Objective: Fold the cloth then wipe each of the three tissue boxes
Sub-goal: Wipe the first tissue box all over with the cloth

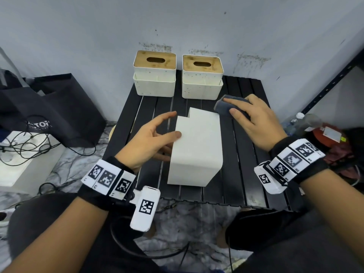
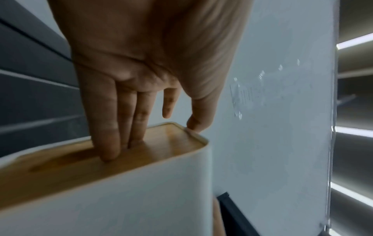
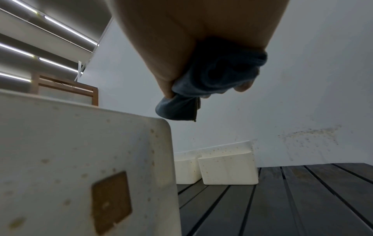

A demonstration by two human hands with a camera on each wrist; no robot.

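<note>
Two white tissue boxes with bamboo lids (image 1: pixel 154 75) (image 1: pixel 202 79) stand at the back of the black slatted table (image 1: pixel 246 154); the right wrist view shows them too (image 3: pixel 185 169) (image 3: pixel 228 169). A third box (image 1: pixel 197 146) lies on its side mid-table, its lid (image 2: pixel 161 151) facing left. My left hand (image 1: pixel 149 138) steadies it, with straight fingers (image 2: pixel 105 127) pressed on the lid and the thumb on the upper face. My right hand (image 1: pixel 248 119) grips a folded grey-blue cloth (image 1: pixel 222 107) (image 3: pixel 218 76) just beside the box's far right corner (image 3: pixel 80 151).
A black bag (image 1: pixel 59 107) and a white case with cables (image 1: pixel 23 160) sit left of the table. At the right are a black shelf frame (image 1: pixel 331 83), a plastic bottle (image 1: pixel 303 123) and a red item (image 1: pixel 325 134). The stained wall is close behind.
</note>
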